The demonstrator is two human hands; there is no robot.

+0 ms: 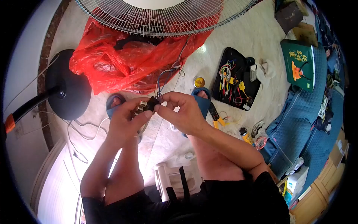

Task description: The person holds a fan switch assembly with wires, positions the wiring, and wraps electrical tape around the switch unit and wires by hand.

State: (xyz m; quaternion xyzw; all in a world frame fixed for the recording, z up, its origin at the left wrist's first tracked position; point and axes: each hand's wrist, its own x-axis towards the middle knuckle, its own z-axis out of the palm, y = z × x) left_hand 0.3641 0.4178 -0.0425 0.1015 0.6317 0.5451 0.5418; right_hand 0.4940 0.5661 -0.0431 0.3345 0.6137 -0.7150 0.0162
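Between my fingers, above the floor, is a small dark switch-like part with silvery round buttons (141,107). My left hand (126,121) grips it from the left, thumb and fingers closed around its body. My right hand (182,114) pinches at its right end, where thin dark and blue wires (159,87) come out and run up toward the fan. The right fingertips partly cover the spot where the wires meet the part.
A fan's wire grille (149,28) hangs over a red plastic bag (123,63). At left stands a round black base (69,86) with a pole. To the right lie a black case of leads (236,78), a small round tin (199,81), a multimeter-like tool (213,111) and a yellow bottle (246,136).
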